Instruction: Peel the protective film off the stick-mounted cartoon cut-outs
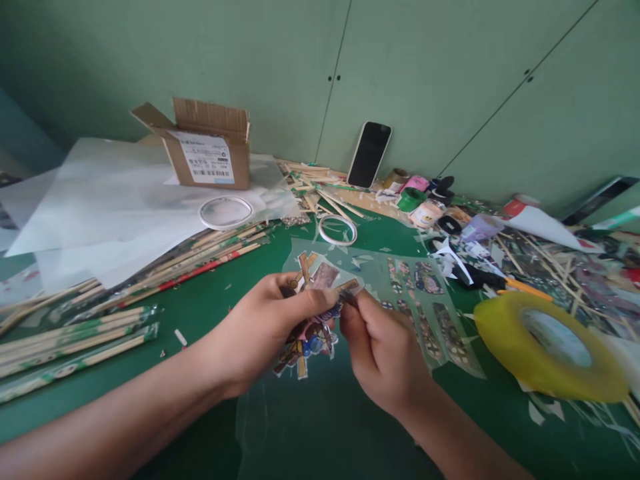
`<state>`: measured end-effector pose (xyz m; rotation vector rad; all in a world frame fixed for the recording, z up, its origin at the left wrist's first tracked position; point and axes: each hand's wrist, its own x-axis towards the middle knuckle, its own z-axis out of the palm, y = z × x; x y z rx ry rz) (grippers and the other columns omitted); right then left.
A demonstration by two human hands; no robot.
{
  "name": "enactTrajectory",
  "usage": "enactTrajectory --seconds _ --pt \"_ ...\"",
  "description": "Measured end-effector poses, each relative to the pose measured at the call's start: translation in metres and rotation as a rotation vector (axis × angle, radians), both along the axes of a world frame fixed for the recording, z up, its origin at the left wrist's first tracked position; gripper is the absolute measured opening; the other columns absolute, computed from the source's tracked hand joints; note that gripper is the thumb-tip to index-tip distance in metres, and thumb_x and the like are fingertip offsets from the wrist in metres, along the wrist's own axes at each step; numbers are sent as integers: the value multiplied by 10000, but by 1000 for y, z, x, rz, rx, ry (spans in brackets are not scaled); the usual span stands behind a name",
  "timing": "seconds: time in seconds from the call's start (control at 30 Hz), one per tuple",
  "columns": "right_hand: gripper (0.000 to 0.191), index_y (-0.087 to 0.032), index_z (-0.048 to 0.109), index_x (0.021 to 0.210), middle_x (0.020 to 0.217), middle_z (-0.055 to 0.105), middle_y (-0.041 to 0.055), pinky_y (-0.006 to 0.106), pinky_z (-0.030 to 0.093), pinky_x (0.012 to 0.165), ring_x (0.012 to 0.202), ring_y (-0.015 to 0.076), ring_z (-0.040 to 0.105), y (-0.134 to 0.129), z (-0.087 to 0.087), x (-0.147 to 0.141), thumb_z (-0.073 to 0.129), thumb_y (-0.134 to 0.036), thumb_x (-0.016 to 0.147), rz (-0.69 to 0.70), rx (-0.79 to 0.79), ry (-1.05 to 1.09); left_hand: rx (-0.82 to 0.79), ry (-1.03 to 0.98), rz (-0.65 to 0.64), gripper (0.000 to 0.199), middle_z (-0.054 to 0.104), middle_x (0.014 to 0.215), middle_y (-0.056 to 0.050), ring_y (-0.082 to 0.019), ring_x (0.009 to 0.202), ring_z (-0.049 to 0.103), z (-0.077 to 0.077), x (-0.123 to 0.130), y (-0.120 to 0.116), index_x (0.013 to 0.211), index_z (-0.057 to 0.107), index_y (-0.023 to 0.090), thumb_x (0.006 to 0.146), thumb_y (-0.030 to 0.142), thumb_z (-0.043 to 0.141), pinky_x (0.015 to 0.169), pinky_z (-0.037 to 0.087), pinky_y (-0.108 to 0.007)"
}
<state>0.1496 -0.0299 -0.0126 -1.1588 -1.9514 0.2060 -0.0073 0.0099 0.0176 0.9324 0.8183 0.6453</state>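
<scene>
My left hand (273, 327) is closed around a paper cutout (310, 343) printed with brown plank-like shapes and blue and pink details, its thumb laid across the front. At the cutout's upper right, my right hand (380, 347) pinches a narrow brown strip-like part of it between thumb and fingers. Whether that part is a separate piece I cannot tell. Just beyond the hands lies a clear sheet (453, 333) bearing several printed pieces. Another clear film spreads on the green table (210, 393) below the hands.
A large yellow tape roll (493, 340) sits at right, near scissors with an orange handle (530, 288). Wrapped wooden sticks (75, 337) lie at left. An open cardboard box (215, 157), a thin tape ring (337, 230) and a leaning phone (370, 155) stand farther back.
</scene>
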Motion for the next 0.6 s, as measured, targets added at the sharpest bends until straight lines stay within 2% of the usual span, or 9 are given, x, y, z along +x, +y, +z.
enactTrajectory --seconds 0.2,0.33,0.6 --pt "148 -181 502 862 524 508 -55 220 242 382 366 64 387 -1 0 -2 392 -99 917 -6 16 1 -38 -77 -18 119 567 617 15 -97 538 561 1 1 0 666 589 141 724 194 678 538 443 -198" --pt "158 -193 477 813 508 483 -58 222 247 390 368 69 378 -2 2 -2 389 -107 913 -32 12 -12 -23 -50 -19 128 572 626 11 -92 530 556 1 2 1 685 594 141 720 215 693 514 439 -185" --pt "197 -215 380 736 519 374 -71 220 227 398 390 65 341 0 1 1 392 -107 900 6 16 -2 44 99 -43 202 488 522 40 -53 409 400 2 -2 1 700 560 156 732 299 699 370 323 -154"
